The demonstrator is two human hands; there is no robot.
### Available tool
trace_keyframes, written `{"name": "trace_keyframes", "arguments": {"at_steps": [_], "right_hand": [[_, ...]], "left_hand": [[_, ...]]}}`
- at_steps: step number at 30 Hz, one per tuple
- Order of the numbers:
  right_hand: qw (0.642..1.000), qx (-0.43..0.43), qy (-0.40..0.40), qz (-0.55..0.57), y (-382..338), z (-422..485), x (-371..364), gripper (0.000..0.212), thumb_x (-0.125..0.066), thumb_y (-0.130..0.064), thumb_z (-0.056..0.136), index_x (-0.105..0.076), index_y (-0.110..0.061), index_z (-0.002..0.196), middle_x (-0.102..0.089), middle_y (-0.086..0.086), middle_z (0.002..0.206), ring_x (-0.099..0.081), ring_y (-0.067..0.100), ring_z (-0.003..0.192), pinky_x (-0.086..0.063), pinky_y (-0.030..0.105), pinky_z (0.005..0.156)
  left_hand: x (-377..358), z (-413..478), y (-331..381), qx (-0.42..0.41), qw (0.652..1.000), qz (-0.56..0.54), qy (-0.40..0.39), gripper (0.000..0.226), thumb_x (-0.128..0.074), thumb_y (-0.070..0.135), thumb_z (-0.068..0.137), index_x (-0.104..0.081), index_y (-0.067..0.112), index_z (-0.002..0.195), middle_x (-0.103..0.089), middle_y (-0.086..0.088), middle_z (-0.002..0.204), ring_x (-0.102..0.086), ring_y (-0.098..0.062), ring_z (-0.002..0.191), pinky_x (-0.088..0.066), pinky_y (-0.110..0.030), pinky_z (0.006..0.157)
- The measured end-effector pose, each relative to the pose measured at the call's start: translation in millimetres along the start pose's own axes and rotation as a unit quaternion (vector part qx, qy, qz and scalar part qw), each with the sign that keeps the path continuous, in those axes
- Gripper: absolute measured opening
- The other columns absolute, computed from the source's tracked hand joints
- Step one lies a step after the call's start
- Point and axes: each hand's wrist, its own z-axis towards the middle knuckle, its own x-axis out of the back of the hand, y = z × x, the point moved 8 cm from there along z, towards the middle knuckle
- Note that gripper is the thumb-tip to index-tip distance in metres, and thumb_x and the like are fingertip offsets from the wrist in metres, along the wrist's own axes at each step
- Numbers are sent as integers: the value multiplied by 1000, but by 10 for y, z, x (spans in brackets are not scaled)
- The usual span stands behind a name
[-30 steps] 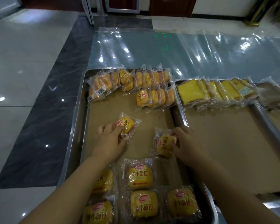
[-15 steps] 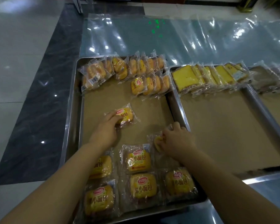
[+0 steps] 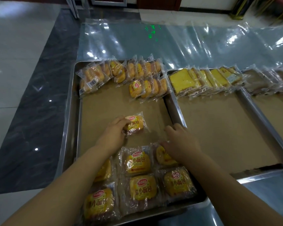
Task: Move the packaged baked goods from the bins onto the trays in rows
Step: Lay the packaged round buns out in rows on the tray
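Note:
A steel tray (image 3: 69, 111) lined with brown paper holds packaged yellow buns. My left hand (image 3: 113, 136) holds one bun packet (image 3: 135, 124) at its left edge, near the tray's middle. My right hand (image 3: 180, 142) rests fingers-down on another bun packet (image 3: 164, 156) lying in the row near me, its thumb at the packet's top edge. Several flat bun packets (image 3: 138, 163) fill the near rows. Overlapping bun packets (image 3: 137, 88) stand in rows along the tray's far end.
A second lined tray (image 3: 219, 128) to the right carries a row of yellow cake slices (image 3: 194, 80) at its far end. A third tray (image 3: 271, 108) shows at the far right. Clear plastic sheeting (image 3: 170, 41) covers the table beyond. Dark and light floor tiles lie to the left.
My right hand has brought its bun packet down toward me into the near row beside the others. My left hand stays on its packet in the tray's middle. The view has shifted.

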Motion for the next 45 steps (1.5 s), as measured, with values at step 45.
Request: {"name": "trace_keyframes", "arguments": {"at_steps": [45], "right_hand": [[978, -25, 84, 189, 64, 1766, 371, 22, -54, -26, 91, -60, -13, 108, -58, 4, 109, -57, 23, 90, -50, 41, 77]], "left_hand": [[114, 950, 190, -47, 977, 207, -1, 50, -43, 47, 92, -43, 26, 137, -34, -5, 136, -22, -25, 135, -20, -36, 112]]}}
